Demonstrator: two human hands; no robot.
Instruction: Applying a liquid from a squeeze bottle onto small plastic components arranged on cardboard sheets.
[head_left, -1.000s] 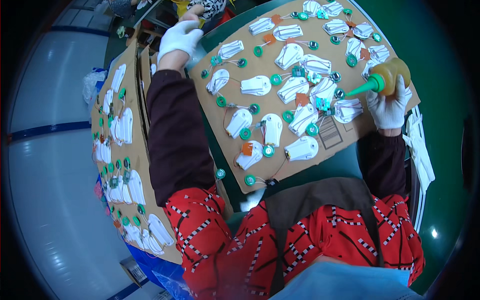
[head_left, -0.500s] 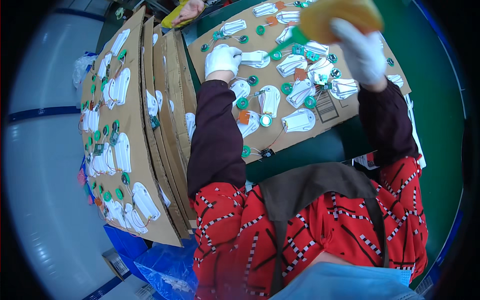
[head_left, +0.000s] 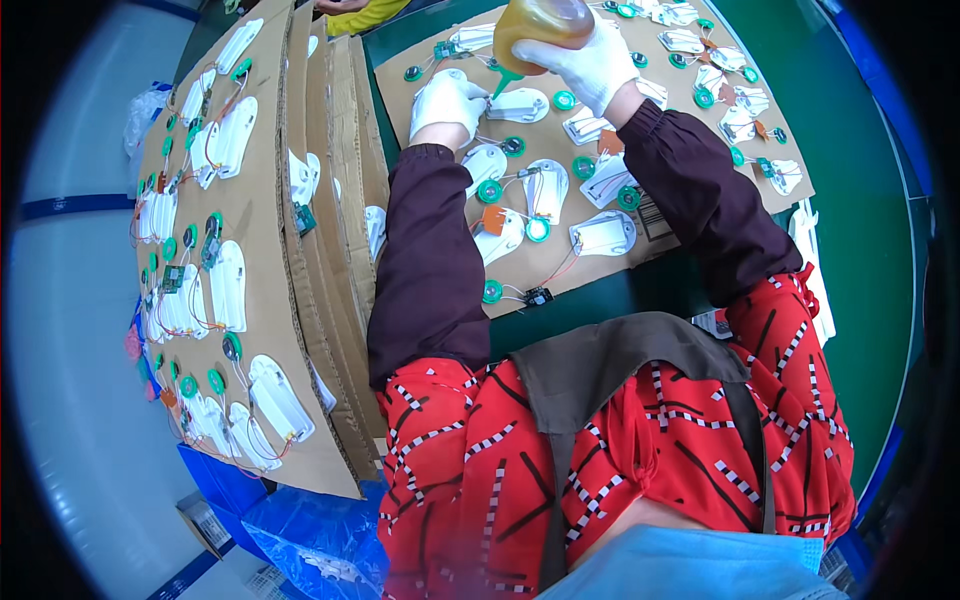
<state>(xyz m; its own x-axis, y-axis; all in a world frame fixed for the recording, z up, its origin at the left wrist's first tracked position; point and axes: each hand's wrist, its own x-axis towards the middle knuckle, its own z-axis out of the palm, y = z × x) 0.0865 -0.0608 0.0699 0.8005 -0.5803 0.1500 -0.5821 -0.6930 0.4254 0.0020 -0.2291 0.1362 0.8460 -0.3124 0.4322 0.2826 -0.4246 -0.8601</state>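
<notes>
My right hand (head_left: 588, 68), in a white glove, wraps around a squeeze bottle (head_left: 540, 30) of amber fluid. The bottle is tipped over, its green nozzle (head_left: 503, 82) pointing down beside my left hand. My left hand (head_left: 447, 102), also gloved, has its fingers closed at the left end of a white plastic housing (head_left: 522, 105); what they pinch is hidden. Around both hands, similar housings with wired green-rimmed round parts (head_left: 489, 192) and small circuit boards lie on a cardboard sheet (head_left: 560, 280).
On the left, several cardboard sheets (head_left: 270, 210) stand stacked with more wired housings on them. A green table (head_left: 850, 250) extends at right. A blue plastic bag (head_left: 320, 535) lies below the stack. Another person's yellow sleeve (head_left: 370, 15) shows at the top.
My right hand has brought the bottle left and tilted it, its nozzle now close to my left hand. My left hand stays at the same housing. The other person's hand has mostly left the view.
</notes>
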